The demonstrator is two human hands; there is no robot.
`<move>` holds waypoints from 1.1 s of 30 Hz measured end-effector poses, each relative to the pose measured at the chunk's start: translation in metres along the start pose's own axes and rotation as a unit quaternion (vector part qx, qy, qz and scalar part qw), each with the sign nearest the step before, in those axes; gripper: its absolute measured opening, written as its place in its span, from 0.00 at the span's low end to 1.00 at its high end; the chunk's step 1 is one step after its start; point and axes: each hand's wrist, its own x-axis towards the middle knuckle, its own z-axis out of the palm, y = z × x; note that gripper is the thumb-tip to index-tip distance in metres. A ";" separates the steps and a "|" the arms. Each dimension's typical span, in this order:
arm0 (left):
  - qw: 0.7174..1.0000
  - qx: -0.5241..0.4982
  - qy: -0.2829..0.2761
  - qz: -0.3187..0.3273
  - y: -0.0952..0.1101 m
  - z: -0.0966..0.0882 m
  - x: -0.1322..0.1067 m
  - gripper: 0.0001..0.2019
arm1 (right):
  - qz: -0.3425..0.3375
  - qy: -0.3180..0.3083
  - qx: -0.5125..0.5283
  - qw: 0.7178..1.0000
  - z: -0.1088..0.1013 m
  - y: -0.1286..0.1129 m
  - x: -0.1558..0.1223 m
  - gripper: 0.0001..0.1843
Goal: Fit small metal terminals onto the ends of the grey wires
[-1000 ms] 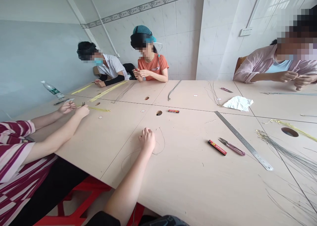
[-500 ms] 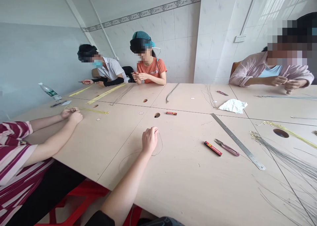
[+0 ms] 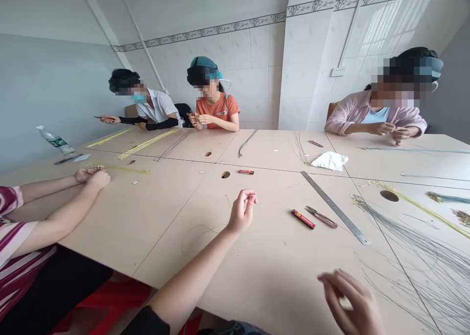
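Observation:
My left hand [image 3: 243, 210] is raised a little over the middle of the table, with its fingers curled in toward the thumb. What is between the fingertips, if anything, is too small to make out. A thin dark cord [image 3: 200, 227] lies in a loose loop on the table, left of my left wrist and partly behind it. My right hand [image 3: 350, 298] is low on the right, over the near part of the table. Its thumb and fingers are bent toward each other, but motion smears the tips, and no object shows in them.
A black and red lighter [image 3: 303, 219], thread snips [image 3: 321, 217] and a steel ruler [image 3: 334, 207] lie right of centre. Grey cords [image 3: 407, 242] spread at the right. Another lighter [image 3: 246, 171] lies farther back beside a round hole [image 3: 225, 175]. Co-workers sit at the left and across.
My left hand has moved right, and the cord loop that hung from its fingertips no longer shows there. My right hand has come into view. The camera has turned slightly right.

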 end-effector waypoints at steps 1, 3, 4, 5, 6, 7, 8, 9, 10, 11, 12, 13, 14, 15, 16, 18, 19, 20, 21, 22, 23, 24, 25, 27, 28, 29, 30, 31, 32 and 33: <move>0.999 -0.036 0.019 -0.007 -0.002 0.012 0.000 0.11 | -0.017 -0.039 0.030 0.999 0.008 0.006 0.021 0.10; 0.993 -0.100 0.049 -0.036 -0.006 0.037 -0.002 0.14 | 0.021 -0.030 0.056 0.998 0.027 0.020 0.059 0.13; 0.989 -0.126 0.058 -0.052 -0.009 0.048 -0.003 0.15 | 0.044 -0.015 0.062 0.997 0.038 0.026 0.076 0.14; 0.985 -0.147 0.063 -0.064 -0.011 0.057 -0.005 0.16 | 0.054 -0.001 0.072 0.996 0.048 0.032 0.089 0.14; 0.982 -0.164 0.062 -0.076 -0.013 0.065 -0.007 0.17 | 0.049 -0.017 0.087 0.995 0.059 0.037 0.100 0.13; 0.979 -0.176 0.056 -0.085 -0.014 0.070 -0.009 0.18 | 0.035 -0.033 0.107 0.993 0.068 0.041 0.107 0.12; 0.977 -0.184 0.046 -0.094 -0.015 0.073 -0.011 0.18 | 0.020 -0.043 0.118 0.992 0.075 0.044 0.111 0.11; 0.976 -0.188 0.032 -0.102 -0.016 0.075 -0.013 0.18 | 0.004 -0.043 0.123 0.991 0.081 0.047 0.113 0.11; 0.976 -0.190 0.019 -0.109 -0.017 0.074 -0.015 0.18 | -0.007 -0.035 0.125 0.991 0.084 0.049 0.114 0.11; 0.975 -0.190 0.008 -0.115 -0.017 0.073 -0.017 0.18 | -0.011 -0.023 0.123 0.992 0.085 0.050 0.112 0.11; 0.974 -0.190 0.002 -0.120 -0.017 0.072 -0.017 0.18 | -0.013 -0.013 0.121 0.992 0.085 0.052 0.111 0.11; 0.974 -0.191 -0.001 -0.123 -0.017 0.071 -0.018 0.18 | -0.014 -0.010 0.120 0.993 0.083 0.052 0.109 0.10; 0.973 -0.194 -0.001 -0.126 -0.017 0.070 -0.018 0.18 | -0.016 -0.015 0.119 0.993 0.081 0.053 0.107 0.10; 0.972 -0.197 0.000 -0.127 -0.017 0.070 -0.017 0.18 | -0.022 -0.027 0.117 0.992 0.079 0.053 0.106 0.10; 0.971 -0.202 -0.001 -0.127 -0.016 0.070 -0.017 0.17 | -0.030 -0.042 0.115 0.992 0.078 0.052 0.105 0.10; 0.970 -0.210 -0.004 -0.126 -0.016 0.071 -0.016 0.17 | -0.039 -0.066 0.105 0.991 0.078 0.050 0.106 0.11; 0.969 -0.211 -0.005 -0.127 -0.016 0.072 -0.015 0.17 | -0.038 -0.074 0.098 0.992 0.080 0.050 0.106 0.11; 0.969 -0.211 -0.006 -0.128 -0.016 0.072 -0.015 0.17 | -0.034 -0.081 0.091 0.992 0.081 0.049 0.107 0.12; 0.969 -0.211 -0.007 -0.129 -0.016 0.072 -0.016 0.16 | -0.029 -0.086 0.084 0.992 0.083 0.049 0.107 0.12; 0.969 -0.210 -0.010 -0.129 -0.016 0.072 -0.016 0.16 | -0.024 -0.092 0.080 0.992 0.085 0.049 0.107 0.13; 0.969 -0.210 -0.015 -0.130 -0.016 0.071 -0.016 0.16 | -0.019 -0.099 0.078 0.992 0.086 0.049 0.107 0.13; 0.969 -0.212 -0.020 -0.129 -0.016 0.071 -0.017 0.16 | -0.015 -0.106 0.079 0.991 0.086 0.049 0.107 0.13; 0.968 -0.213 -0.026 -0.127 -0.015 0.071 -0.017 0.15 | -0.012 -0.112 0.081 0.990 0.087 0.050 0.107 0.13; 0.968 -0.216 -0.036 -0.123 -0.015 0.070 -0.018 0.15 | -0.010 -0.123 0.088 0.988 0.086 0.050 0.107 0.12; 0.968 -0.217 -0.040 -0.120 -0.015 0.070 -0.018 0.15 | -0.013 -0.127 0.092 0.988 0.086 0.050 0.107 0.12; 0.968 -0.217 -0.044 -0.116 -0.015 0.070 -0.019 0.15 | -0.018 -0.128 0.094 0.987 0.085 0.050 0.108 0.12; 0.969 -0.216 -0.048 -0.113 -0.015 0.071 -0.019 0.14 | -0.024 -0.127 0.095 0.987 0.085 0.050 0.108 0.11; 0.969 -0.215 -0.051 -0.110 -0.015 0.071 -0.019 0.14 | -0.027 -0.125 0.097 0.987 0.084 0.050 0.108 0.11; 0.969 -0.214 -0.055 -0.109 -0.016 0.071 -0.020 0.14 | -0.028 -0.125 0.098 0.987 0.084 0.050 0.108 0.11; 0.969 -0.213 -0.058 -0.109 -0.016 0.071 -0.020 0.14 | -0.025 -0.125 0.098 0.987 0.084 0.050 0.108 0.11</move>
